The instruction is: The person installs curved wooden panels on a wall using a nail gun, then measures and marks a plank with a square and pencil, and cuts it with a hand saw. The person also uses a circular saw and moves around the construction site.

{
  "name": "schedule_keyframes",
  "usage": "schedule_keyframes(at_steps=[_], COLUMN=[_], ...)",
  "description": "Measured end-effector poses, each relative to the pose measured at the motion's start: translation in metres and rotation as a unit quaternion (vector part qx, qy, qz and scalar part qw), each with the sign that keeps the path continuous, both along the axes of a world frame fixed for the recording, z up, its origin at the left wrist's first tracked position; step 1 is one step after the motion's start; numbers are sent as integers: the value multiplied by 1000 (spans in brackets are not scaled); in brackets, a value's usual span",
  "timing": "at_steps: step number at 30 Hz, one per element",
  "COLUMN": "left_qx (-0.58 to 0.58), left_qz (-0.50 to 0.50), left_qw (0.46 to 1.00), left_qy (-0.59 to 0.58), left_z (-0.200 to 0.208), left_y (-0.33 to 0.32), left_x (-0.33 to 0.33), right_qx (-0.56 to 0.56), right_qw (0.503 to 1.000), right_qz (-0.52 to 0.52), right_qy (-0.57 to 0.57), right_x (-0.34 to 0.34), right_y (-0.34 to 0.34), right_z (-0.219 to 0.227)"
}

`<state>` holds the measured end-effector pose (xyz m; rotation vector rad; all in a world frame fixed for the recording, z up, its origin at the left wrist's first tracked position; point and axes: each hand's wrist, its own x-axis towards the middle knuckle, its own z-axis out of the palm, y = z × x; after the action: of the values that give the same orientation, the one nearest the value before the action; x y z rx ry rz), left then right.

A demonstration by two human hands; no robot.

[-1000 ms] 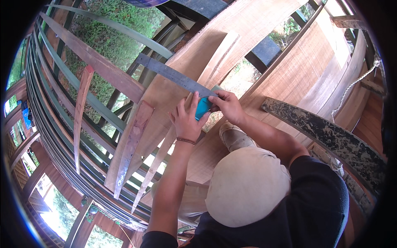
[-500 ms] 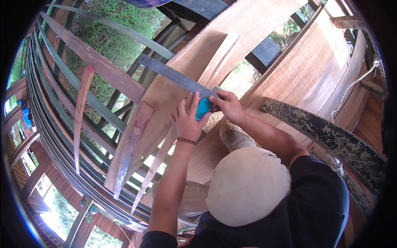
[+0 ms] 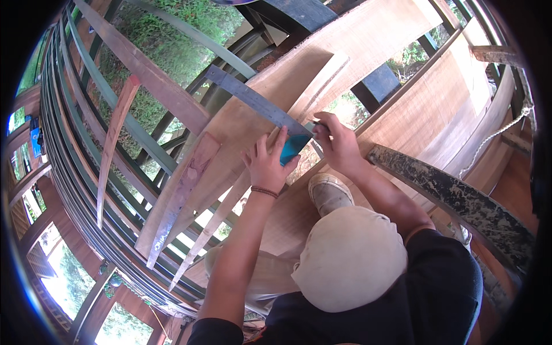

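Note:
A try square lies across a wide wooden board (image 3: 230, 138), its grey metal blade (image 3: 247, 95) pointing away to the upper left. My left hand (image 3: 268, 163) grips its teal handle (image 3: 295, 148), with fingers stretched along the handle and the thumb on the near side. Just right of the handle, my right hand (image 3: 340, 145) is closed in a pinch round a small, dark, pencil-like thing (image 3: 318, 122), mostly hidden by the fingers. Beyond the blade, a narrow wooden strip (image 3: 319, 83) lies on the board.
Several slats and offcuts (image 3: 118, 138) spread to the left over open gaps showing grass (image 3: 172, 46). More planks (image 3: 425, 103) lie at the right, beside a curved, paint-flecked dark piece (image 3: 454, 195) and a white rope (image 3: 494, 141). A shoe (image 3: 329, 190) rests on wood below my hands.
My right hand has come off the handle and moved slightly right, its fingers now pinched round the dark thing. My left hand stays on the handle. The whole view has shifted a little.

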<state>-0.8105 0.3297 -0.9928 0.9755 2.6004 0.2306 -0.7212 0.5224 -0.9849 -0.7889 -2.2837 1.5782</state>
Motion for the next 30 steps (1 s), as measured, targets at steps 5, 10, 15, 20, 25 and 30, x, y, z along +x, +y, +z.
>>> schedule_keyframes(at_steps=[5, 10, 15, 20, 25, 30], left_qx=[-6, -24, -14, 3, 33, 100], left_qz=[2, 3, -5, 9, 11, 50], left_qw=[1000, 1000, 1000, 1000, 999, 994], left_qy=[-2, -1, 10, 0, -15, -20], left_z=[1, 4, 5, -3, 8, 9], left_y=[3, 5, 4, 1, 6, -8], left_x=[0, 1, 4, 6, -1, -3], right_qx=[129, 153, 183, 117, -271, -283], right_qw=[986, 983, 971, 979, 958, 953], right_qz=[103, 103, 152, 112, -11, 51], right_qy=[-24, 18, -14, -123, -94, -95], right_x=[-41, -49, -35, 18, 12, -22], right_y=[2, 3, 9, 13, 3, -36], right_z=[-1, -7, -7, 1, -48, 34])
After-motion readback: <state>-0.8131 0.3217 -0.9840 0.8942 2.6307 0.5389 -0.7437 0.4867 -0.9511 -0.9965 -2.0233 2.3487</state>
